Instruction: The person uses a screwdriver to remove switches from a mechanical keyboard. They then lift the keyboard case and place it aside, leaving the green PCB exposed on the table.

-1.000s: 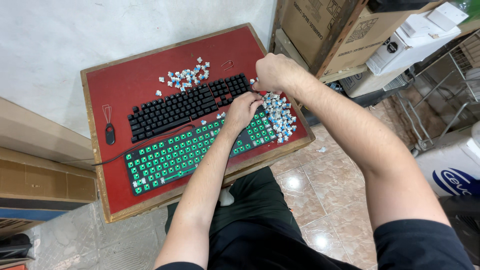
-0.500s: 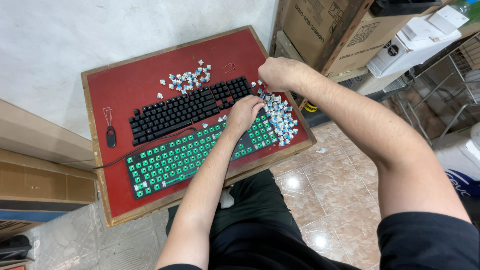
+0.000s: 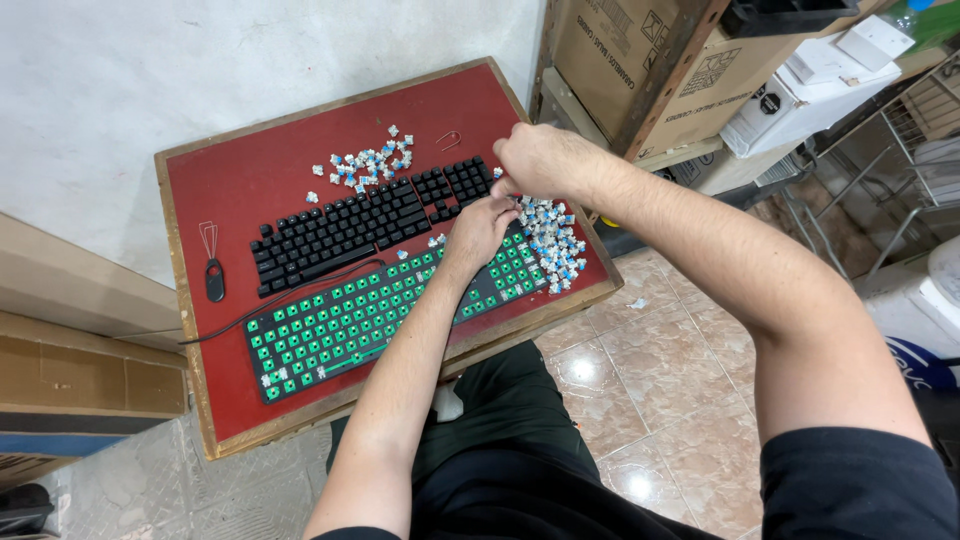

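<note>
Pinching fingers (image 3: 503, 186) meet over key switches (image 3: 552, 240).

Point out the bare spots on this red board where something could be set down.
The red board is bare at its far left corner, between the rim, the black keyboard and the far switch pile. A strip along the near edge below the green keyboard is bare too. It is crowded at the right end, where both hands meet the switch heap.

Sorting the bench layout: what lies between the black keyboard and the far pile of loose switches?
In the head view, a bare strip of red tabletop separates the black keyboard from the far switch pile; one stray switch sits there.
</note>
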